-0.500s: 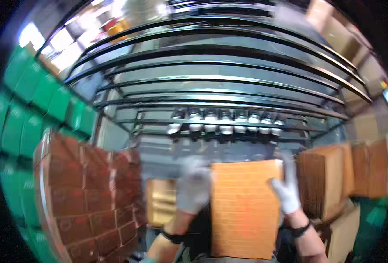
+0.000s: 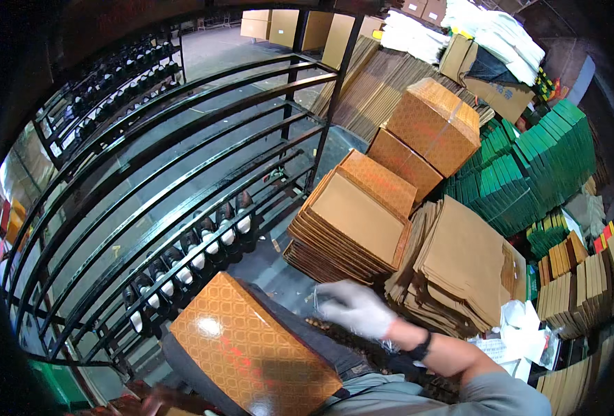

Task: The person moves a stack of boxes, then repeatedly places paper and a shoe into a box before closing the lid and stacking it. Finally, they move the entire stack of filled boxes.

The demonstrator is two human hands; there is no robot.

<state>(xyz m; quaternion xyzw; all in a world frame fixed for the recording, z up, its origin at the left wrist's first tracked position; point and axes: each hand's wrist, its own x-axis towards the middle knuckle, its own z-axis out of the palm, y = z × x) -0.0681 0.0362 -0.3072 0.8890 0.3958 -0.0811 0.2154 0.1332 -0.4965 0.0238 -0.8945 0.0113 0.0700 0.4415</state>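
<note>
Orange patterned box point(image 2: 251, 350) no longer gripped in both hands; it now sits tilted at the person's chest. Right hand point(image 2: 357, 307) (gloved) is off it, fingers loosely spread over the flat cardboard stack point(image 2: 352, 222) right of the box. Left hand out of view.

Orange-gold patterning against black metal and deep green.

Showing a glossy orange box point(image 2: 251, 350) printed with a gold lattice of linked rings, edged dark grey along its side; wearing a white glove on the right hand point(image 2: 357, 308), a black wristband behind it, a grey sleeve lower down. Repeating the same orange lattice print on the stacked assembled boxes point(image 2: 428, 128); lying plain tan-brown in the flat cardboard sheets point(image 2: 352, 222). Standing black in the metal rack point(image 2: 182, 139), carrying black shoes point(image 2: 217, 232) with pale linings. Piling up dark green in the flat green boxes point(image 2: 536, 163); glowing white in the folded cloth point(image 2: 487, 31).
</note>
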